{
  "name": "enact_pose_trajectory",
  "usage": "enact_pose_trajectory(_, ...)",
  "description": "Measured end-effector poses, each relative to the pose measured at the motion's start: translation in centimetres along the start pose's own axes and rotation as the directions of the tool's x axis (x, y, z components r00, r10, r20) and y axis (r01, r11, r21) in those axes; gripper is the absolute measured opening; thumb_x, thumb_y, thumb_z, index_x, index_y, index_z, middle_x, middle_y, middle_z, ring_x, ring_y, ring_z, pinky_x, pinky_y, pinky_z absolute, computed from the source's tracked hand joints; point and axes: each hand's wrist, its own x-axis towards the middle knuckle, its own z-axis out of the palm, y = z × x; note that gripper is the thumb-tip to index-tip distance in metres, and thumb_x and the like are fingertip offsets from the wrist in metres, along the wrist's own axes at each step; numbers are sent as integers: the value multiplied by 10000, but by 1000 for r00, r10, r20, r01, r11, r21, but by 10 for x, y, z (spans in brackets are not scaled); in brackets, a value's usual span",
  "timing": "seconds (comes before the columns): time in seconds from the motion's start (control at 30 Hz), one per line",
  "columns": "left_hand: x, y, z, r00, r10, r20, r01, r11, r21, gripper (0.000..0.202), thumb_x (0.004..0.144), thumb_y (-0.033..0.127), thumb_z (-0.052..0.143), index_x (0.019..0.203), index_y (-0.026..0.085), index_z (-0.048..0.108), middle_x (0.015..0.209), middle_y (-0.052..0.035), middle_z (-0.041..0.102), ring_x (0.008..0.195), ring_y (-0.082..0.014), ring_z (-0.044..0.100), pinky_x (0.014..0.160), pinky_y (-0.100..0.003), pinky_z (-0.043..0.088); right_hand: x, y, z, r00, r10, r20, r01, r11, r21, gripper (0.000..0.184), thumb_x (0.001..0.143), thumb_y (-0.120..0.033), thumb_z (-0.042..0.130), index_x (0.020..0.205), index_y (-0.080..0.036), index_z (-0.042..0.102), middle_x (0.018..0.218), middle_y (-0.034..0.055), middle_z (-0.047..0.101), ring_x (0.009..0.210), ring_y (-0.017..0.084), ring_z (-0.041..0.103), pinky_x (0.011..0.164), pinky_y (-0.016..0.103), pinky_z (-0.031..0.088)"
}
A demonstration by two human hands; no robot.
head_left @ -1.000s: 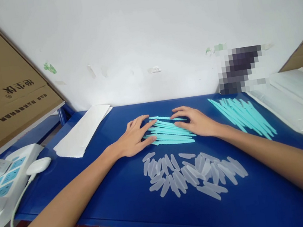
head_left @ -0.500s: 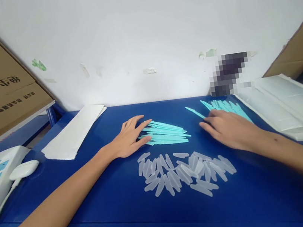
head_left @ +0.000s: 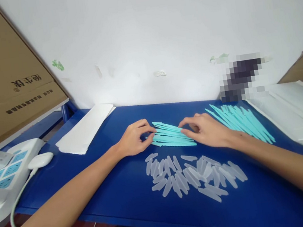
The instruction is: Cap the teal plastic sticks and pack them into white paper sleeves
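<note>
A loose bundle of teal sticks (head_left: 171, 135) lies flat near the middle of the desk (head_left: 118, 197), the sticks roughly side by side and fanned a little toward three o'clock. At the bundle's nine o'clock end is the person's left hand (head_left: 135, 139), thumb and forefinger drawn close together at the stick ends; whether they pinch a stick cannot be told. At the three o'clock end the right hand (head_left: 207, 131) curls the same way, fingertips at the opposite ends, and again a firm hold cannot be made out. The step in hand seems to be handling this bundle from both ends; lifting or shifting a single stick would call for a light pinch that parts it from its overlapping neighbours. Toward six o'clock, just beside the bundle, translucent covers (head_left: 192, 178) lie scattered, many overlapping. A second teal pile (head_left: 245, 124) sits at three o'clock, beyond the right hand, with pale, plastic-looking packaging (head_left: 296, 119) farther out. Folded white paper (head_left: 86, 130) rests toward ten o'clock, a white power strip (head_left: 24, 157) lies well apart at nine, and the wall (head_left: 131, 48) stands at twelve.
</note>
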Motion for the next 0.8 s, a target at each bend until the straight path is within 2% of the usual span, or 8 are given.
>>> enact_pose_trajectory(0.13, 2, 13, -3, 981, 135, 142, -154, 980, 129, 263, 966, 279, 480, 927, 170, 716, 776, -55, 612, 707, -170, 569, 651, -319, 464, 1, -5, 8, 993, -83, 88, 72, 991, 116, 368, 927, -488, 564, 1094, -197, 712, 528, -50, 459, 466, 123, 409, 511, 304, 357)
enact_pose_trajectory(0.23, 4, 31, -2, 937, 247, 247, -292, 942, 164, 268, 983, 304, 474, 970, 180, 711, 812, -62, 612, 725, -180, 563, 697, -337, 465, -2, -3, 13, 983, -171, 63, 164, 981, 103, 332, 888, -487, 635, 1056, -210, 711, 665, -5, 556, 596, 147, 504, 574, 307, 394)
enact_pose_trajectory(0.33, 4, 41, -2, 905, 296, 306, -353, 923, 151, 295, 1008, 338, 460, 1068, 186, 705, 893, -76, 609, 765, -192, 562, 761, -358, 465, -4, 1, 17, 983, -183, 23, 181, 980, 87, 292, 895, -479, 637, 1008, -220, 708, 789, 38, 600, 746, 187, 555, 650, 327, 422)
enact_pose_trajectory(0.47, 3, 39, -5, 907, 190, 375, -285, 934, 216, 418, 1031, 442, 416, 1254, 190, 663, 1029, -116, 588, 873, -240, 540, 799, -395, 437, -3, 7, 21, 994, -112, 0, 111, 982, 152, 302, 922, -500, 600, 971, -227, 717, 803, 41, 566, 727, 181, 536, 641, 324, 417)
enact_pose_trajectory(0.6, 2, 33, -8, 899, 90, 428, -211, 947, 243, 508, 1042, 505, 363, 1368, 204, 611, 1143, -146, 548, 990, -278, 503, 856, -427, 408, -1, 11, 25, 997, -62, -51, 70, 980, 188, 276, 939, -456, 571, 951, -219, 713, 758, 23, 536, 674, 163, 513, 633, 318, 406)
enact_pose_trajectory(0.8, 3, 36, -8, 880, -4, 476, -101, 976, 195, 561, 1030, 577, 345, 1495, 301, 491, 1284, -149, 498, 1112, -310, 462, 934, -484, 401, 0, 12, 27, 997, -40, -69, 53, 978, 204, 254, 945, -425, 560, 933, -213, 699, 726, 7, 527, 637, 148, 485, 618, 307, 385)
